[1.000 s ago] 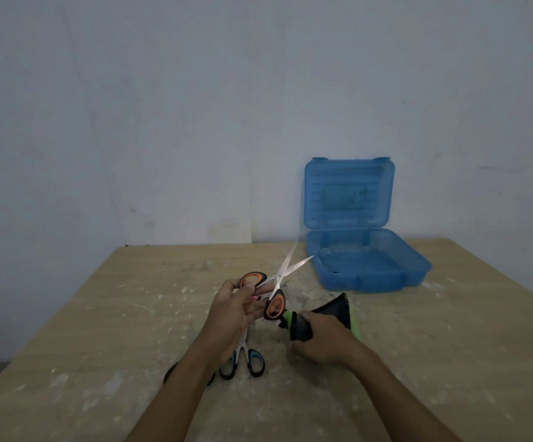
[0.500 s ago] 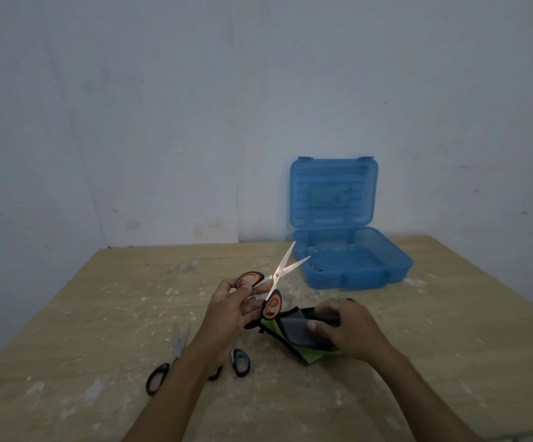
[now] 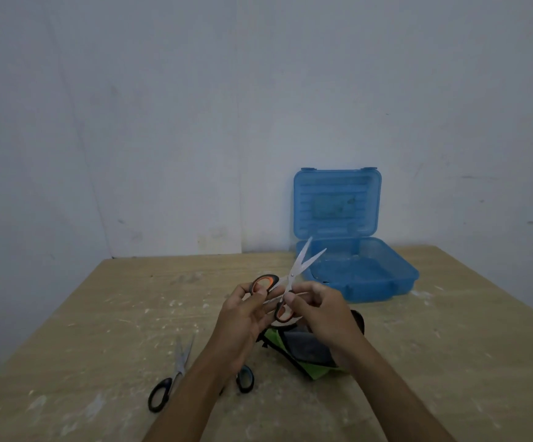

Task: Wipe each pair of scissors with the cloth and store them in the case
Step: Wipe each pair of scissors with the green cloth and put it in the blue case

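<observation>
At the left of the wooden desk point(image 3: 106, 317), a pair of black-handled scissors point(image 3: 171, 376) is laid flat, its long axis running from the handle loop at the near left up to the blade tips at the far right, the blades nearly together. Just to the right, a blue-handled scissors point(image 3: 245, 378) is partly hidden under the left forearm, so only one loop is seen and its direction cannot be told. Above the desk, the orange-and-black scissors point(image 3: 282, 290) is held up between both hands, its long axis tilted away from the person, the handles kept near and the silver blades spread in a narrow V pointing up and to the far right, toward the case. The upper loop is gripped by the left hand point(image 3: 246, 317), with curled fingers around it; the lower loop and shank are pinched by the right hand point(image 3: 322, 314). Beneath the right wrist, the cloth point(image 3: 306, 349), green with a grey face and dark edging, is left crumpled on the desk. At the far right, the translucent blue case point(image 3: 396, 282) is stood open, its lid upright against the wall.
</observation>
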